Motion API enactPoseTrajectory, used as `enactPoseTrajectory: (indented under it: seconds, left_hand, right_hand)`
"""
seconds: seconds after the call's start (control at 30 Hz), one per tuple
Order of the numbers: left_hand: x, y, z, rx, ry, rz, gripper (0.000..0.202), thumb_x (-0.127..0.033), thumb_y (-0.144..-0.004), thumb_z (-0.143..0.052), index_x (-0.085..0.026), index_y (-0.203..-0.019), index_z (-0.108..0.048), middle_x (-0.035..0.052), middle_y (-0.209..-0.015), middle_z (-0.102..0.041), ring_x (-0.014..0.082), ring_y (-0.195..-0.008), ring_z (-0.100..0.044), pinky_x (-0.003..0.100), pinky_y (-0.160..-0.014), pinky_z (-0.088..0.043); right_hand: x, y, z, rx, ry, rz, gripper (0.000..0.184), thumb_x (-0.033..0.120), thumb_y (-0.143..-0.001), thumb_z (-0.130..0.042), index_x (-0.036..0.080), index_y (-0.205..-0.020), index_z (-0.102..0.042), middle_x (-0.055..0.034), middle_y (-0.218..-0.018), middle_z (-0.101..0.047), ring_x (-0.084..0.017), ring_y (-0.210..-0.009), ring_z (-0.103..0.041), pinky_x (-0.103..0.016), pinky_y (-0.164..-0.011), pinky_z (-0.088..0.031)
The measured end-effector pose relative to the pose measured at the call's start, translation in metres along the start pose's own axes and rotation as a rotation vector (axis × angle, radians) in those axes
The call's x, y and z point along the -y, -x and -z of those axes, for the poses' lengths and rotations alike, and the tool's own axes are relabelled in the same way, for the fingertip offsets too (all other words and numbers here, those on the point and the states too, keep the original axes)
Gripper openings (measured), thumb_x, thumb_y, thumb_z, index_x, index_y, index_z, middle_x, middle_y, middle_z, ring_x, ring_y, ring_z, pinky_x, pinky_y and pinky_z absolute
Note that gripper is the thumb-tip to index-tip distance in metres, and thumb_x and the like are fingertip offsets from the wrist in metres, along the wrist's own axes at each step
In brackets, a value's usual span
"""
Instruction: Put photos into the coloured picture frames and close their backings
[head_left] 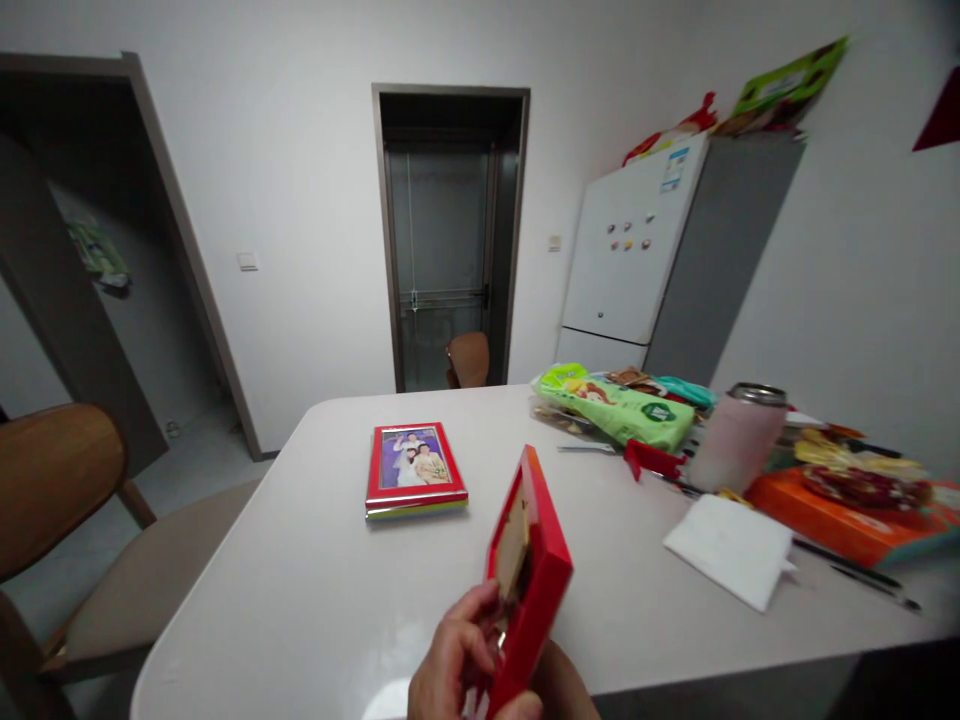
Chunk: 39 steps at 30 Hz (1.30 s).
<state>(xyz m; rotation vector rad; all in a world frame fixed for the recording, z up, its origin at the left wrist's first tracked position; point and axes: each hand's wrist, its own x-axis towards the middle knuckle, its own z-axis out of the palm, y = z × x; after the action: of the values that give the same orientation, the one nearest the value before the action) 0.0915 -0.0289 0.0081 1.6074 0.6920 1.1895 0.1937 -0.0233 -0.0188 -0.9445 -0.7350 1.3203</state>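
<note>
A red picture frame point(546, 565) is held up near the front edge of the table, tilted and turned nearly edge-on, its tan backing point(513, 550) facing left. My left hand point(456, 645) is closed at the lower left of this frame, fingers bent against its back side. A small shiny bit shows by those fingertips, too small to name. My right hand point(564, 682) is behind the lower part of the frame and appears to grip it; most of its fingers are hidden. Beyond my hands lies a red-bordered framed photo point(416, 465), face up on top of another frame with a yellow-green edge.
On the white table point(315, 600), a green tissue pack point(619, 405), a pink tumbler point(739, 440), white folded paper point(731, 550), an orange box point(832, 510) and black pens point(862, 575) crowd the right. A wooden chair point(56, 480) stands left; a fridge point(626, 250) stands behind.
</note>
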Motion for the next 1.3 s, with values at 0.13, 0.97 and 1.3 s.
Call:
enactPoseTrajectory:
  seconds: [0.13, 0.97, 1.3]
  left_hand:
    - [-0.015, -0.025, -0.015, -0.026, 0.176, 0.016, 0.056, -0.031, -0.064, -0.062, -0.022, -0.11, -0.033, 0.0107, -0.128, -0.035, 0.0251, -0.109, -0.043, 0.032, -0.078, -0.047]
    - [0.078, -0.074, -0.019, -0.019, -0.24, 0.261, 0.053, -0.015, -0.055, -0.064, -0.012, -0.106, -0.05, 0.0099, -0.102, -0.055, 0.0211, -0.089, -0.051, 0.032, -0.083, -0.036]
    - [0.089, -0.094, 0.08, -0.441, 0.071, 0.433, 0.045, -0.04, -0.067, -0.059, -0.01, -0.098, -0.05, 0.0072, -0.079, -0.06, 0.0167, -0.074, -0.059, 0.025, -0.064, -0.043]
  right_hand:
    - [0.026, -0.007, 0.033, -0.157, -0.055, 0.064, 0.033, 0.04, -0.071, -0.049, 0.025, -0.099, -0.054, -0.0005, -0.085, -0.066, -0.018, -0.072, -0.062, -0.029, -0.06, -0.05]
    - [0.081, -0.106, 0.145, -0.28, 1.648, 0.392, 0.037, 0.028, -0.075, -0.038, 0.009, -0.1, -0.057, -0.0158, -0.101, -0.059, -0.025, -0.095, -0.052, -0.036, -0.085, -0.034]
    - [0.016, -0.157, -0.028, 0.169, 1.601, 0.653, 0.033, 0.017, -0.064, -0.054, 0.015, -0.097, -0.054, -0.0119, -0.109, -0.053, -0.025, -0.103, -0.043, -0.038, -0.086, -0.032]
